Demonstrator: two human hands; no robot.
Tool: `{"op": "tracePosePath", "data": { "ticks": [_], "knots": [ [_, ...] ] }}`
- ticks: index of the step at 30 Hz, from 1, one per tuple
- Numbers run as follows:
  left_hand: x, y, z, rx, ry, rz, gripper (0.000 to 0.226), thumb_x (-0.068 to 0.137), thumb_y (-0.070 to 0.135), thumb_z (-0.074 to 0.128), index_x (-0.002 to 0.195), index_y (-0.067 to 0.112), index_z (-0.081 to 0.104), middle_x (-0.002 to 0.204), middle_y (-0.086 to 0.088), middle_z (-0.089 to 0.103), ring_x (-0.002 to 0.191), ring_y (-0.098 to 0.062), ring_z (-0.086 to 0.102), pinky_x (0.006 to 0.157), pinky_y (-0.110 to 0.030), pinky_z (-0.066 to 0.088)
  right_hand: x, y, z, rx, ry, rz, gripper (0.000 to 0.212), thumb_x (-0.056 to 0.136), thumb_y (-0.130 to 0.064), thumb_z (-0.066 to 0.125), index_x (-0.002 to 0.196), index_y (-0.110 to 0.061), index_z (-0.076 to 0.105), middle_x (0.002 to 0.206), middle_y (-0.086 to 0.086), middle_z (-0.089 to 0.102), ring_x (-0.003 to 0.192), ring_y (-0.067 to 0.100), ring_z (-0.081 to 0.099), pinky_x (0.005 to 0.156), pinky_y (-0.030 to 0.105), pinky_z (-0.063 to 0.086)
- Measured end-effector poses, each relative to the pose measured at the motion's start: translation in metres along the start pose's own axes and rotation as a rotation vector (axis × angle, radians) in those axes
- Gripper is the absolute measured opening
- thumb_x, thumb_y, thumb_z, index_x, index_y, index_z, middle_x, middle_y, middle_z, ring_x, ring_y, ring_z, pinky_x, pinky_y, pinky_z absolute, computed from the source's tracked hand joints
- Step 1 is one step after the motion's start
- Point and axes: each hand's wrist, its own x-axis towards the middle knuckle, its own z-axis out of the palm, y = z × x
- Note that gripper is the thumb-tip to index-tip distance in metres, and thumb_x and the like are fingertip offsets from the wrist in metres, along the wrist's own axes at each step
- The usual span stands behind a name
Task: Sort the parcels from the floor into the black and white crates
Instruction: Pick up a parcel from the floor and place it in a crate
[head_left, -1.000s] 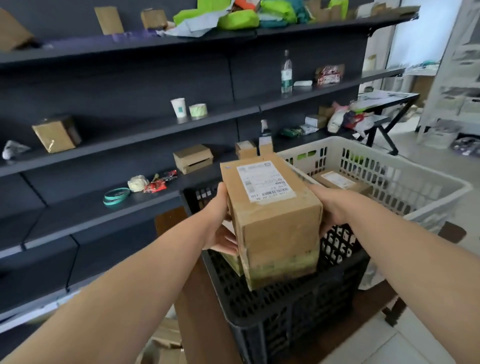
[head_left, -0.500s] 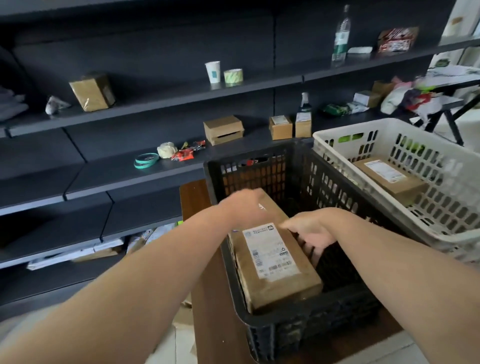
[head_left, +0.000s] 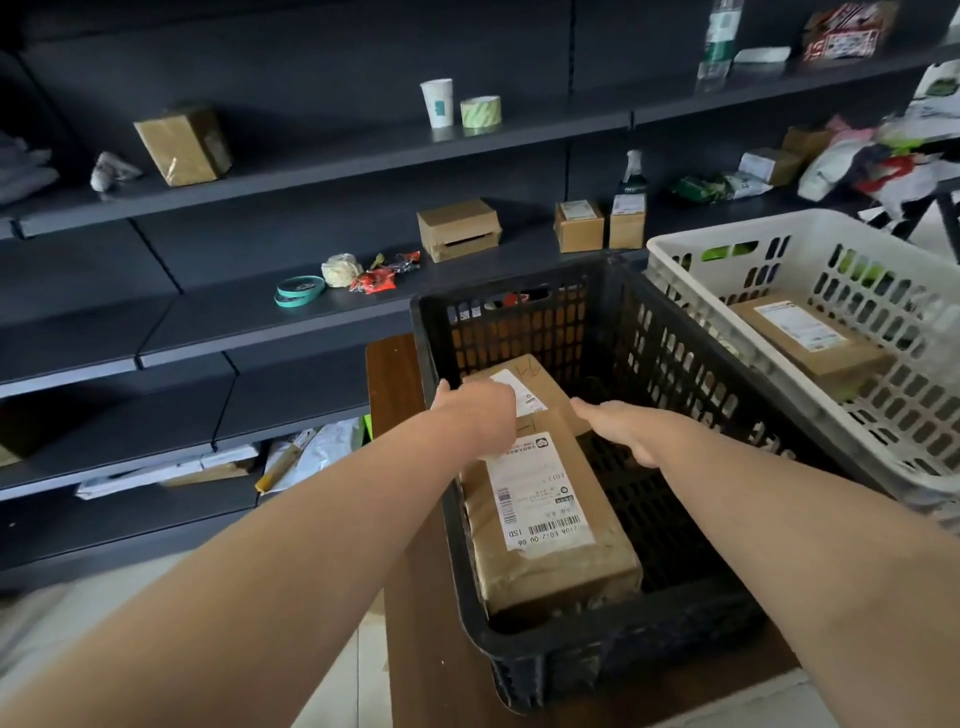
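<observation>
Reaching hands (head_left: 480, 415) (head_left: 631, 428), palms down, over crated parcel (head_left: 545, 519)

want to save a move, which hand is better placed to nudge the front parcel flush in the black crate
Left. The left hand is over the front parcel in the black crate; the right hand hovers open over bare crate floor beside it.

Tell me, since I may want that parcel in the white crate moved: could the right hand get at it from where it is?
Probably yes. The right hand is empty, the white crate is open-topped, and nothing covers its parcel; only the crate walls need clearing.
</observation>
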Motion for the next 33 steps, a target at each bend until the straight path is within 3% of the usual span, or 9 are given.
{"op": "tracePosePath", "data": {
  "ticks": [2, 7, 12, 15, 18, 20, 23, 27, 33],
  "knots": [
    [0.006, -0.004, 0.0, -0.064, 0.092, -0.04, 0.053, 0.089, 0.005, 0.056, 0.14, 0.016, 0.048, 0.133, -0.008, 0.054, 0.128, -0.03, 0.049, 0.119, -0.056, 0.016, 0.017, 0.002, 0.007, 0.053, -0.021, -0.001, 0.075, 0.096, -0.066, 0.027, 0.155, -0.02, 0.022, 0.161, 0.008, 0.023, 0.147, 0.031, 0.021, 0.117, 0.046, 0.02],
    [0.016, -0.02, -0.013, -0.37, 0.329, -0.15, 0.055, 0.091, -0.001, 0.051, 0.143, 0.018, 0.047, 0.143, -0.007, 0.049, 0.13, -0.029, 0.049, 0.113, -0.052, 0.037, 0.041, -0.005, 0.021, 0.093, -0.036, -0.05, 0.093, 0.08, -0.087, 0.019, 0.15, -0.028, 0.036, 0.157, 0.006, 0.035, 0.145, 0.031, 0.028, 0.116, 0.05, 0.017],
    [0.018, -0.029, -0.022, -0.414, 0.374, -0.254, 0.055, 0.091, -0.004, 0.049, 0.142, 0.015, 0.047, 0.143, -0.009, 0.049, 0.128, -0.03, 0.05, 0.112, -0.05, 0.038, 0.043, -0.013, 0.029, 0.019, -0.062, -0.043, 0.103, 0.073, -0.093, 0.014, 0.151, -0.028, 0.035, 0.159, 0.003, 0.032, 0.147, 0.029, 0.024, 0.116, 0.052, 0.016],
    [0.015, -0.027, -0.022, -0.45, 0.371, -0.267, 0.053, 0.092, -0.003, 0.049, 0.141, 0.015, 0.048, 0.141, -0.009, 0.051, 0.124, -0.03, 0.054, 0.109, -0.049, 0.043, 0.042, -0.015, 0.025, 0.044, -0.036, -0.039, 0.094, 0.083, -0.084, 0.015, 0.153, -0.024, 0.032, 0.159, 0.006, 0.031, 0.147, 0.03, 0.024, 0.116, 0.05, 0.017],
    [0.01, -0.028, -0.022, -0.482, 0.394, -0.283, 0.051, 0.094, -0.002, 0.049, 0.141, 0.016, 0.048, 0.141, -0.009, 0.052, 0.122, -0.029, 0.055, 0.104, -0.04, 0.048, 0.037, -0.024, 0.013, 0.145, 0.086, -0.106, 0.075, 0.096, -0.066, 0.024, 0.146, -0.013, 0.042, 0.154, 0.013, 0.038, 0.142, 0.033, 0.033, 0.114, 0.047, 0.025],
    [0.005, -0.03, -0.024, -0.494, 0.409, -0.293, 0.052, 0.093, -0.003, 0.048, 0.142, 0.016, 0.047, 0.141, -0.008, 0.052, 0.122, -0.027, 0.055, 0.091, -0.029, 0.049, 0.028, -0.036, 0.006, 0.148, 0.196, -0.22, 0.055, 0.101, -0.047, 0.037, 0.137, -0.007, 0.053, 0.141, 0.015, 0.052, 0.128, 0.031, 0.047, 0.101, 0.04, 0.037],
    [-0.011, -0.036, -0.027, -0.502, 0.43, -0.302, 0.05, 0.095, -0.002, 0.047, 0.142, 0.015, 0.048, 0.139, -0.008, 0.054, 0.119, -0.027, 0.057, 0.084, -0.028, 0.049, 0.003, -0.061, 0.006, 0.083, 0.317, -0.419, 0.03, 0.1, -0.025, 0.05, 0.121, -0.009, 0.066, 0.124, 0.01, 0.065, 0.109, 0.026, 0.058, 0.087, 0.035, 0.046],
    [-0.041, -0.059, -0.028, -0.486, 0.438, -0.325, 0.046, 0.095, 0.0, 0.047, 0.137, 0.016, 0.05, 0.132, -0.008, 0.058, 0.115, -0.027, 0.058, 0.082, -0.03, 0.049, -0.036, -0.092, 0.033, -0.054, 0.386, -0.665, 0.028, 0.101, -0.017, 0.047, 0.118, -0.018, 0.07, 0.126, 0.005, 0.064, 0.117, 0.025, 0.058, 0.092, 0.034, 0.046],
    [-0.12, -0.125, -0.017, -0.453, 0.411, -0.425, 0.044, 0.091, 0.001, 0.044, 0.131, 0.013, 0.055, 0.132, -0.009, 0.059, 0.116, -0.029, 0.057, 0.097, -0.04, 0.052, -0.085, -0.121, 0.12, -0.194, 0.35, -0.822, 0.027, 0.101, -0.018, 0.045, 0.109, -0.02, 0.071, 0.119, 0.003, 0.068, 0.11, 0.023, 0.061, 0.09, 0.033, 0.049]
  ]
}}
